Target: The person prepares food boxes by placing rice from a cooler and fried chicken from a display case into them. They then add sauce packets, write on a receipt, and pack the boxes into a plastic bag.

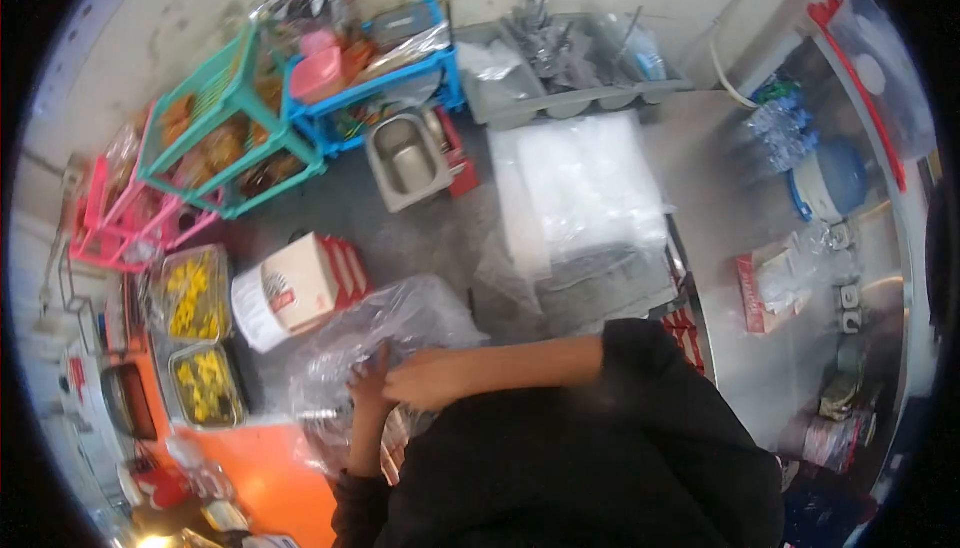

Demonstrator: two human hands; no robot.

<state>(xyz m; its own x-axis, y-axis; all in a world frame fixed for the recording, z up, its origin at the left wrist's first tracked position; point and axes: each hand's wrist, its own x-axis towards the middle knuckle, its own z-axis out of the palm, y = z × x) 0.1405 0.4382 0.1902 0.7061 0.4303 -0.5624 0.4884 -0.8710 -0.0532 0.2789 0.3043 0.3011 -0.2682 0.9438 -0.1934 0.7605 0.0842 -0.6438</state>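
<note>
A clear plastic bag [425, 306] lies crumpled at the near edge of the counter, around and under both hands. My left hand [371, 385] rests against the bag with its fingers stretched apart. Right beside it, my right hand [425, 380] is closed, with its fingers gathered on the plastic; the fingertips are partly hidden. What the bag contains is hard to make out through the folds. A white and red printed carton [305, 286] stands just beyond the bag.
Two clear containers of yellow pieces [195, 293] sit at the left. Behind are a teal rack [232, 118], a blue rack [375, 98], a steel pan [405, 160] and a grey cutlery bin [560, 63]. White plastic bags [590, 188] are stacked toward the right.
</note>
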